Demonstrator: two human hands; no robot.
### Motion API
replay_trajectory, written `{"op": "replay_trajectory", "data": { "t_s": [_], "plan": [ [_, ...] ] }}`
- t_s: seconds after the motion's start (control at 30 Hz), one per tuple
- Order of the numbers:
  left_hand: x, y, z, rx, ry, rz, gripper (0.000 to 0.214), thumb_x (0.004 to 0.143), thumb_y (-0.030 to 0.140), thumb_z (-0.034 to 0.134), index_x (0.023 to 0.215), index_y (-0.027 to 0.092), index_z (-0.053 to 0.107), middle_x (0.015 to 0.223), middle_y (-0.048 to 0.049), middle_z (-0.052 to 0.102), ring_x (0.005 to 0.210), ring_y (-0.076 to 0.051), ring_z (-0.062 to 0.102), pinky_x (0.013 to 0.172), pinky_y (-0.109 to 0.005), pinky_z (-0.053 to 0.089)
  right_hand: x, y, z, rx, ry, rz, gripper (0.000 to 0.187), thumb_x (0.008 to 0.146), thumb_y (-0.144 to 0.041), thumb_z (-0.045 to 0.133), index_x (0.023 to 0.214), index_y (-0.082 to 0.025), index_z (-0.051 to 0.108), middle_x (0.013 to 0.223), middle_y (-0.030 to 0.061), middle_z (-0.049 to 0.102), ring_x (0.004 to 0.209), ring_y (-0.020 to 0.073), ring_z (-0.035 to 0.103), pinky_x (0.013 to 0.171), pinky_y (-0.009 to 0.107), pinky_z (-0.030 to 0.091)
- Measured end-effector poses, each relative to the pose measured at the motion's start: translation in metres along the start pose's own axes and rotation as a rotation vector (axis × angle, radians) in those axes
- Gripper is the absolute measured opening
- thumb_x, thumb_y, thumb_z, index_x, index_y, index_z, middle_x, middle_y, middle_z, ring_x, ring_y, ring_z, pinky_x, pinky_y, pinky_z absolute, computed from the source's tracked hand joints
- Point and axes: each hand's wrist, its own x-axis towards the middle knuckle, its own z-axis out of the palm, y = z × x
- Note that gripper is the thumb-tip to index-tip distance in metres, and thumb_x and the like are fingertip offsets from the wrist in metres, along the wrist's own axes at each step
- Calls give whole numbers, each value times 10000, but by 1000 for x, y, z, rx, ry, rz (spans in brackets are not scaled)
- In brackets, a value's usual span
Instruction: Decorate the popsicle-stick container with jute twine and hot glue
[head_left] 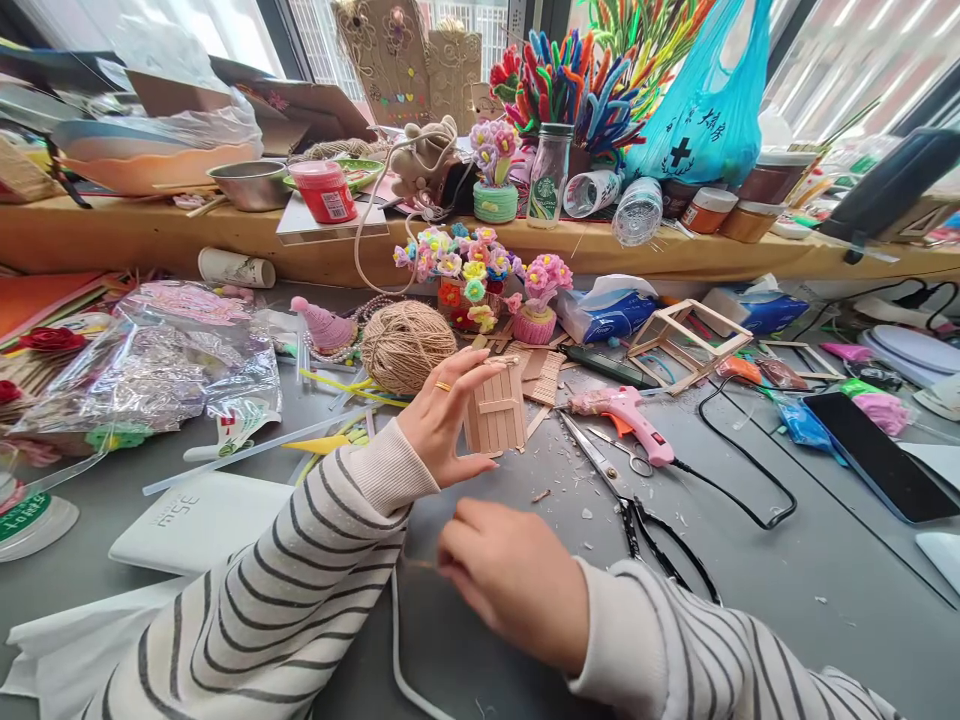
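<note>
My left hand [448,415] holds a small panel of wooden craft sticks [496,410] between the fingertips at its top and the thumb at its lower edge. The panel is upright, with a short stick across its front. Nearer to me, my right hand [510,580] is closed and smeared by motion. A faint thin strip shows at its fingertips, too blurred to name. To the right lie black-handled scissors [611,475] and a pink hot glue gun [626,415]. More flat stick pieces [544,375] lie behind the panel.
A twine ball [409,345] and fuzzy flower pots [536,322] stand behind my hands. An open stick frame [690,335] and a phone [881,455] lie to the right. A white power bank [199,520] sits left. The glue gun's cord [750,515] curls across the table.
</note>
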Motion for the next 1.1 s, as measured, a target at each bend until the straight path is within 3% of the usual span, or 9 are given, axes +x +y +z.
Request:
{"op": "replay_trajectory", "data": {
  "t_s": [0.1, 0.23, 0.33, 0.5, 0.77, 1.1],
  "plan": [
    [0, 3, -3, -52, -1, -41, 633, 711, 398, 630, 1228, 168, 346, 1354, -198, 363, 1300, -310, 306, 1061, -485, 285, 4, 18, -30, 149, 145, 59, 28, 816, -183, 542, 800, -174, 563, 844, 27, 600, 743, 126, 562, 629, 225, 411],
    [4, 8, -11, -108, -38, -115, 304, 848, 361, 452, 1079, 163, 478, 1378, -185, 370, 1312, -280, 311, 1065, -471, 277, 6, 37, -56, 198, 334, 110, 53, 818, -172, 549, 771, -164, 571, 736, 4, 533, 648, 103, 493, 622, 219, 385],
    [7, 10, -16, -118, -112, -162, 315, 909, 358, 304, 977, 162, 541, 1403, -167, 349, 1329, -266, 285, 1071, -478, 255, 7, 46, -65, 179, 401, 124, 57, 812, -165, 560, 758, -165, 579, 689, -11, 498, 594, 94, 444, 594, 217, 362],
    [9, 11, -19, -115, -150, -200, 393, 915, 410, 270, 907, 159, 573, 1407, -167, 357, 1317, -290, 299, 1062, -519, 237, 12, 58, -70, 188, 486, 145, 61, 812, -203, 574, 772, -162, 595, 684, -9, 503, 555, 89, 402, 557, 222, 343],
    [8, 10, -14, -117, -98, -207, 300, 919, 320, 287, 766, 176, 501, 1382, -162, 406, 1302, -274, 339, 1050, -544, 229, 18, 72, -66, 291, 523, 172, 101, 822, -246, 565, 762, -167, 585, 688, -10, 527, 546, 83, 407, 540, 226, 355],
    [9, 10, -11, -164, -11, -278, 223, 916, 308, 295, 781, 201, 437, 1326, -152, 491, 1264, -247, 415, 1061, -572, 195, 21, 82, -58, 672, 536, 292, 195, 774, -365, 612, 754, -172, 583, 734, 5, 577, 627, 102, 502, 564, 234, 407]
  ]
}}
